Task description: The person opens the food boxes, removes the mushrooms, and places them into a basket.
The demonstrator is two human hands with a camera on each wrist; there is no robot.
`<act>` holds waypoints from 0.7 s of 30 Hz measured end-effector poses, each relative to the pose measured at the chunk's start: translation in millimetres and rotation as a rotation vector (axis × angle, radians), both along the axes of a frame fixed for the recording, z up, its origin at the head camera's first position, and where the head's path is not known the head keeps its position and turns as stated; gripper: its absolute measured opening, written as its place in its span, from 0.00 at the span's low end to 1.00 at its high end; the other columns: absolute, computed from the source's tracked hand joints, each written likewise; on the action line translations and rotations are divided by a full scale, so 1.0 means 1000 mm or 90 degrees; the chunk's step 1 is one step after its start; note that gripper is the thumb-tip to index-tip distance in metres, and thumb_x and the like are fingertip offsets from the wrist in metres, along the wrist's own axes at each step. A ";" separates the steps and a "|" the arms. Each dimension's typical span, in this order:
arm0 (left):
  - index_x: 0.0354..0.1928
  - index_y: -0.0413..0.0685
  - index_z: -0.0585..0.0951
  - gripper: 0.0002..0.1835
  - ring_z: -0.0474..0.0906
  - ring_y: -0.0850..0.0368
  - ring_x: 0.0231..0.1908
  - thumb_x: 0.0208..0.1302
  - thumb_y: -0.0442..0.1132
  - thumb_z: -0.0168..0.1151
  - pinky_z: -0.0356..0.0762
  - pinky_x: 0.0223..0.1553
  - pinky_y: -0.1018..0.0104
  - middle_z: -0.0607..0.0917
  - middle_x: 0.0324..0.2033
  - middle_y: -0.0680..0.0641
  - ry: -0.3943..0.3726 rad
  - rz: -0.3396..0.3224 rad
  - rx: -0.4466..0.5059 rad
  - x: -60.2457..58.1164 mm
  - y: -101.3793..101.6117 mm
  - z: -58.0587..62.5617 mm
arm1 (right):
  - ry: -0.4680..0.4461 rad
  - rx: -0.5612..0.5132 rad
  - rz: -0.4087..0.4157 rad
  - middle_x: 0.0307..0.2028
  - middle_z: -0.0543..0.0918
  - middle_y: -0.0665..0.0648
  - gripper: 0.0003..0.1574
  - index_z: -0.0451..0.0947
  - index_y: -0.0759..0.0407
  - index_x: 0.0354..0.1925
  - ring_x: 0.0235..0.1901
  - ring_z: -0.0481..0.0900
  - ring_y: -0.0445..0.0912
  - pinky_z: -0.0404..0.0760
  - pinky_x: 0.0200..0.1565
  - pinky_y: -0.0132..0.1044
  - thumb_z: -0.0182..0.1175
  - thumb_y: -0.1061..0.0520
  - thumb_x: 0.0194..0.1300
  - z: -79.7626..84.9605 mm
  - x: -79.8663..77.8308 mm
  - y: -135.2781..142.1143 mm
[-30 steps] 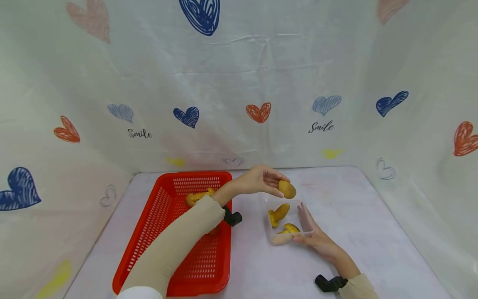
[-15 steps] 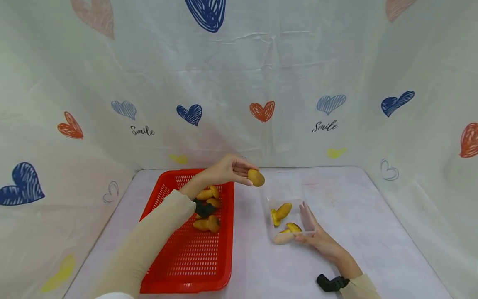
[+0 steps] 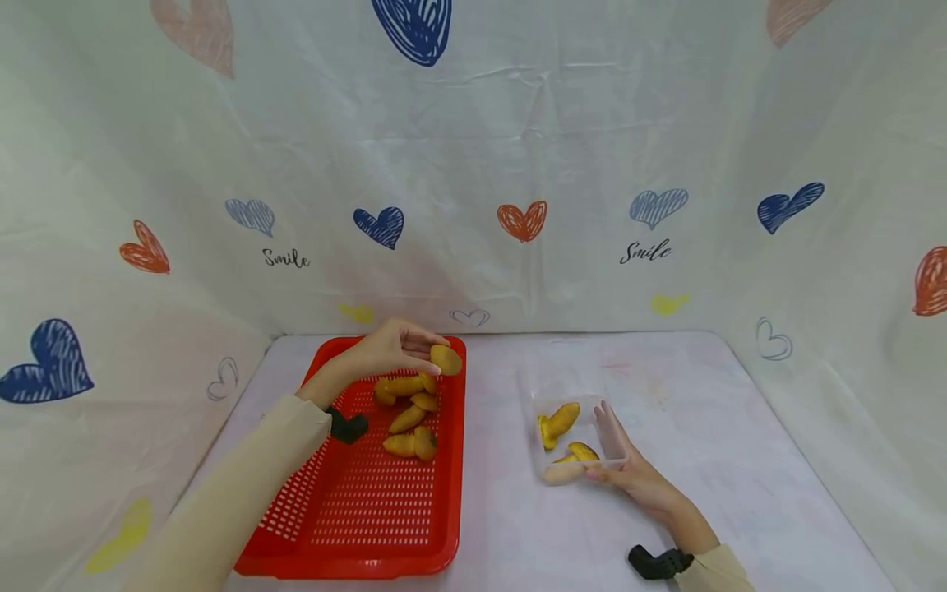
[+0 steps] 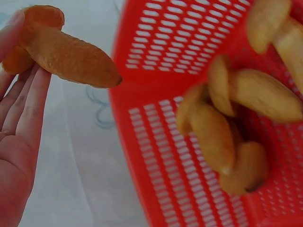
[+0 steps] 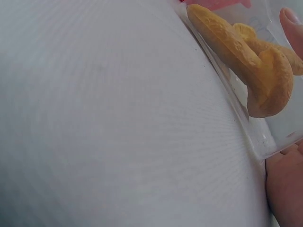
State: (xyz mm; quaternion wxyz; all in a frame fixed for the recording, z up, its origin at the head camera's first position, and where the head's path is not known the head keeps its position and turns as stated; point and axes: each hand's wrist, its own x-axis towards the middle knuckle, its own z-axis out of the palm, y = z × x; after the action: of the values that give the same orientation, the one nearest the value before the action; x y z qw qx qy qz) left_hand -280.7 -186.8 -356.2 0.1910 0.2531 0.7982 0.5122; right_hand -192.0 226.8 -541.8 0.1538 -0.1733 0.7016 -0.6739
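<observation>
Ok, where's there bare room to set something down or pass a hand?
Bare: the table strip between the red basket and clear box, the table right of the right hand, and the basket's near part. Crowded: the basket's far-right part, with several mushrooms and the left hand close by, and the box, holding more mushrooms.

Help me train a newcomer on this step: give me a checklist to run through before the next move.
1. Left hand secure on the held mushroom: ok, fingers and thumb pinch it.
2. Held mushroom well inside the rim of the red basket: not ok, it overlaps the far right corner in the head view.
3. Clear box steadied: ok, the right hand grips it.
4. Box contents visible: ok, two mushrooms show.
5. Held mushroom unblemished all round: cannot tell, part is hidden.
</observation>
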 end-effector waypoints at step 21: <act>0.48 0.32 0.79 0.25 0.81 0.49 0.43 0.49 0.40 0.71 0.80 0.40 0.62 0.83 0.43 0.40 0.055 0.048 -0.127 0.014 -0.076 -0.051 | 0.004 0.006 -0.011 0.71 0.29 0.52 0.66 0.25 0.37 0.71 0.68 0.24 0.54 0.28 0.61 0.58 0.61 0.68 0.57 0.000 0.000 0.001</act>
State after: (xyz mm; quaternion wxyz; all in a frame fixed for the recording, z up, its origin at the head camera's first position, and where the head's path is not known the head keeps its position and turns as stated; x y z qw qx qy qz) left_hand -267.0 -262.4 -407.4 0.1610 0.2245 0.8618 0.4253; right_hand -192.1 227.4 -542.3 0.1466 -0.1689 0.7065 -0.6714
